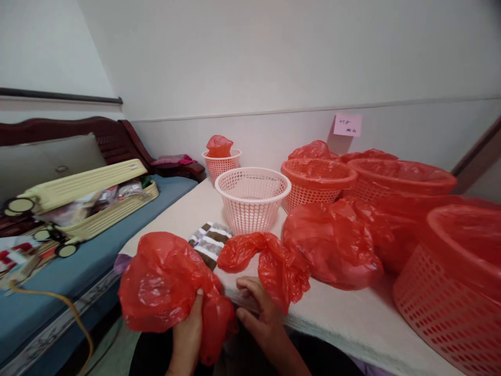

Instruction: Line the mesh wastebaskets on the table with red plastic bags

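Note:
My left hand (189, 331) is closed around a puffed-out red plastic bag (158, 282), its thumb pressing on the near side. What the bag contains, if anything, I cannot make out. To the right of it, my right hand (262, 318) has its fingers curled but apart, with nothing between them. Just beyond that hand lies a crumpled red plastic bag (274, 261) on the white table cover (344, 318). Behind these bags stands an unlined pale pink plastic basket (252, 209). A striped cloth (210, 240) lies between the basket and the held bag.
Baskets lined with red bags (319, 175) stand at the right, with a filled red bag (332, 245) before them. A smaller basket (221, 164) is at the back. On the left, an open cream suitcase (94, 193) lies on a blue bed (176, 190). A pink note (347, 125) sticks to the wall.

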Demonstrator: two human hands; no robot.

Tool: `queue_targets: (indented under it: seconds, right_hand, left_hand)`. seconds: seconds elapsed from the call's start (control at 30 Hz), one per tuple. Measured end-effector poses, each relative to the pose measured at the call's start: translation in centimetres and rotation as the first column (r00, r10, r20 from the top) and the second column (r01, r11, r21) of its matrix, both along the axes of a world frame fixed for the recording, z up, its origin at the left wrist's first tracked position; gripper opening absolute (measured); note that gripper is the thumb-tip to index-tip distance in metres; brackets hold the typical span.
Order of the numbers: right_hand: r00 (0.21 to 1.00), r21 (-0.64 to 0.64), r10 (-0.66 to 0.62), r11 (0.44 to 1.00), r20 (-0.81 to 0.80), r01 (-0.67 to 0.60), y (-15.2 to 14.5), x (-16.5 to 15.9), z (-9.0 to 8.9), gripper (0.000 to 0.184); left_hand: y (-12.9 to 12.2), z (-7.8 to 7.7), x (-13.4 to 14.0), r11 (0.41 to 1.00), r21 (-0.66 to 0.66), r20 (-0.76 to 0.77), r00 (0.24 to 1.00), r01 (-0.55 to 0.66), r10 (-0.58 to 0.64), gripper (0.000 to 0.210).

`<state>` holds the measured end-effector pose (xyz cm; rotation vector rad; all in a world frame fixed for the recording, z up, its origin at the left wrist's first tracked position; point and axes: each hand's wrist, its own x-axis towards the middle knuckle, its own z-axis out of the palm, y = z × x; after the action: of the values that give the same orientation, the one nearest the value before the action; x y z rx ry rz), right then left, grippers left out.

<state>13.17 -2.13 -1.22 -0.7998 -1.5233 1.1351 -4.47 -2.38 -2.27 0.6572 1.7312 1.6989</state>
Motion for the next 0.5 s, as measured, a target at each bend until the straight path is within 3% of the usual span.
queue_targets:
  seconds: [0.07,0.17,0.27,0.4,0.5]
  right_hand:
    - [0.992,0.096,0.089,0.991,0.089,-0.098,-0.7,-1.1,0.2,0.049]
    - [0.951,0.122,0.182,0.968,0.251,-0.218,-1.3,-2.4,0.1,0.032]
    - [0.918,0.111,0.138,0.975,0.372,-0.192,-1.2,-2.5,0.2,0.012]
    - [0.919,0.104,0.153,0.974,0.364,-0.203,-0.7,-1.2,0.7,0.011]
    - [0.9,0.044,0.164,0.979,0.403,-0.199,-0.5,-0.2,0.5,0.014]
  left_hand:
    - [0.0,-0.5,0.5,0.999,-0.01,-0.067,0.997,0.043,-0.044,0.048]
    - [0.3,0.0,0.8,0.998,-0.051,-0.063,0.997,0.031,-0.034,0.032]
    - [0.7,1.2,1.0,0.999,-0.027,0.054,0.998,-0.036,0.038,0.037]
    - [1.3,2.2,0.9,0.996,0.03,0.285,0.956,-0.086,0.074,0.043]
    - [1.7,2.4,-0.1,0.985,-0.019,0.3,0.939,-0.169,0.167,0.043]
